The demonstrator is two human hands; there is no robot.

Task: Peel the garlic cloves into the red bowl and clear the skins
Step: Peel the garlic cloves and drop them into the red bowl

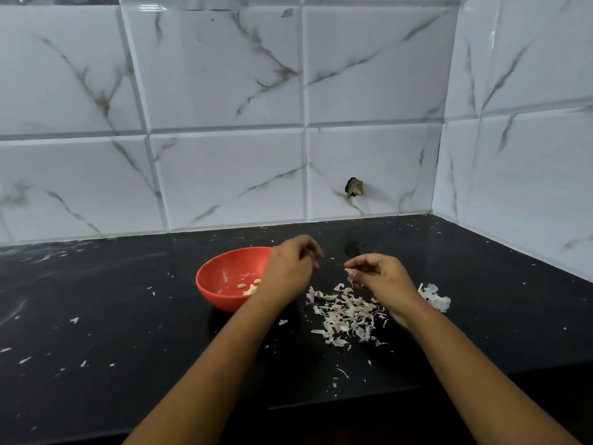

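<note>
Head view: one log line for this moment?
left hand: curled by red bowl | right hand: pinches garlic | skins: piled on counter

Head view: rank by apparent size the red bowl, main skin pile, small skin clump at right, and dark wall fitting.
1. red bowl and main skin pile: alike; left hand hides part of the bowl.
2. small skin clump.
3. dark wall fitting, though farther away.

Fairly bright, even indoor light with a cool cast. Glossy white marble-veined wall tiles (pixel 224 75) show soft glare near the top edge. Polished black stone worktop (pixel 96 332) gives faint reflections and weak shadows. Wide-angle bend curves tile lines toward the edges. Fingers of left hand (pixel 290 268) slightly motion-blurred.
</note>
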